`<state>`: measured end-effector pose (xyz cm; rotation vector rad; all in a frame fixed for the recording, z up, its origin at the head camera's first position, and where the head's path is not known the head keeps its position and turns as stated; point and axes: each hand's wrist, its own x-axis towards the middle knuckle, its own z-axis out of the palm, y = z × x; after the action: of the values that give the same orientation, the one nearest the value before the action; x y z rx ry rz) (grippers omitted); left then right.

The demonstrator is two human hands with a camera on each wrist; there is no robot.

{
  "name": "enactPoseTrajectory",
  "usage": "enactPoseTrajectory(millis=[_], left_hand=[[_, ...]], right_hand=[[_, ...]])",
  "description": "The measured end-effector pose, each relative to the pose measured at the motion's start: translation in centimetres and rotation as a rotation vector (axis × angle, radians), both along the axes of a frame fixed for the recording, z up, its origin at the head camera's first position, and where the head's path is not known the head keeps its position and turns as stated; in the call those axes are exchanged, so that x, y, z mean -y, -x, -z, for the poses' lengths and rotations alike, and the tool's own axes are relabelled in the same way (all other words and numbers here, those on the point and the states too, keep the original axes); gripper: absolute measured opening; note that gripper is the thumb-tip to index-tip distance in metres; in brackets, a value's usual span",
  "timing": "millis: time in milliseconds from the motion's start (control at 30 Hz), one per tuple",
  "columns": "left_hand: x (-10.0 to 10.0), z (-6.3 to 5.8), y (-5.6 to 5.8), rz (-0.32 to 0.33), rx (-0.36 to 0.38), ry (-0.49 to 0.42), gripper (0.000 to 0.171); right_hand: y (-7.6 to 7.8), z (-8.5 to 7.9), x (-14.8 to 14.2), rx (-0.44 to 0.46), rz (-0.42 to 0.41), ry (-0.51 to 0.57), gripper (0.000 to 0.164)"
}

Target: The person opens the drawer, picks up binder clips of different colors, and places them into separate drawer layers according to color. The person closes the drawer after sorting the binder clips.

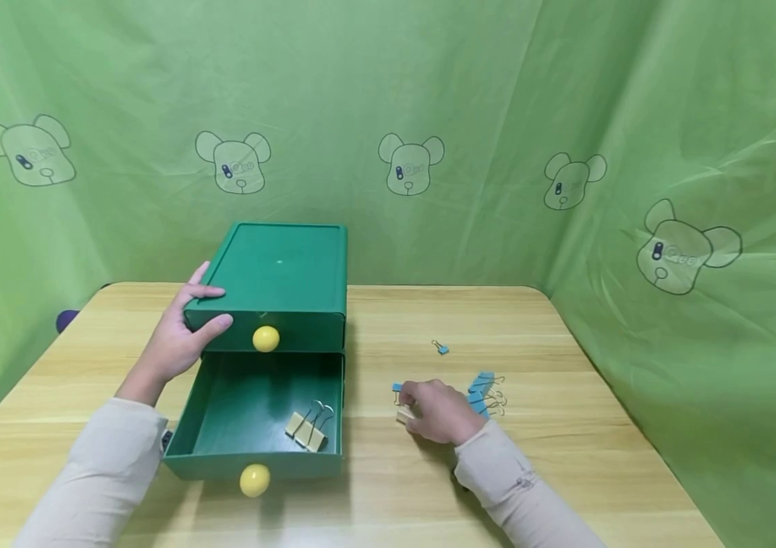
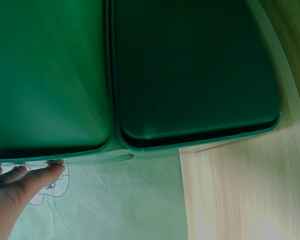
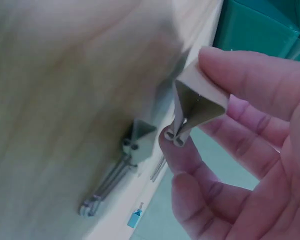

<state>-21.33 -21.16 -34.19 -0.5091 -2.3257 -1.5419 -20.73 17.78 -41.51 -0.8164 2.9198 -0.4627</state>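
My right hand (image 1: 439, 411) is low over the table, right of the green drawer cabinet (image 1: 278, 266). Between thumb and fingers it pinches a beige binder clip (image 3: 200, 100). Another binder clip (image 3: 142, 137), greyish in the right wrist view, lies on the table beside it. A blue binder clip (image 1: 397, 387) shows at the fingertips in the head view. My left hand (image 1: 179, 335) rests against the cabinet's upper left front corner, fingers extended and thumb on the front. Below, the lower drawer (image 1: 224, 403) stands pulled out, with beige binder clips (image 1: 306, 432) at its right front.
Several blue binder clips (image 1: 480, 392) lie bunched right of my right hand. Farther back is one small blue binder clip (image 1: 442, 349). Yellow round knobs (image 1: 255, 480) stick out from both drawer fronts. Green curtains (image 1: 484, 228) enclose the wooden table (image 1: 532, 487) at the back and sides.
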Motion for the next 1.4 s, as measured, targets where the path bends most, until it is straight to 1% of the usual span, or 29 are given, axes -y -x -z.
enactPoseTrajectory(millis=[400,767,1000,1233,1400], left_hand=[[-0.1,-0.1,-0.1,0.002,0.006,-0.005,0.035],[-0.1,-0.1,0.0,0.004,0.009,-0.012,0.034],[-0.2,-0.1,-0.1,0.002,0.010,-0.012,0.034],[0.2,0.0,-0.5,-0.007,0.020,-0.012,0.034],[0.1,0.0,-0.2,-0.008,0.020,-0.010,0.035]], right_hand=[[-0.4,-0.9,0.1,-0.043,-0.021,0.042,0.027],[-0.9,-2.6,0.6,-0.111,-0.034,0.081,0.030],[-1.2,-3.4,0.9,-0.111,-0.027,0.096,0.028],[-1.1,-3.4,1.6,-0.125,-0.034,0.113,0.029],[-0.8,-3.8,1.9,-0.148,-0.014,0.118,0.029]])
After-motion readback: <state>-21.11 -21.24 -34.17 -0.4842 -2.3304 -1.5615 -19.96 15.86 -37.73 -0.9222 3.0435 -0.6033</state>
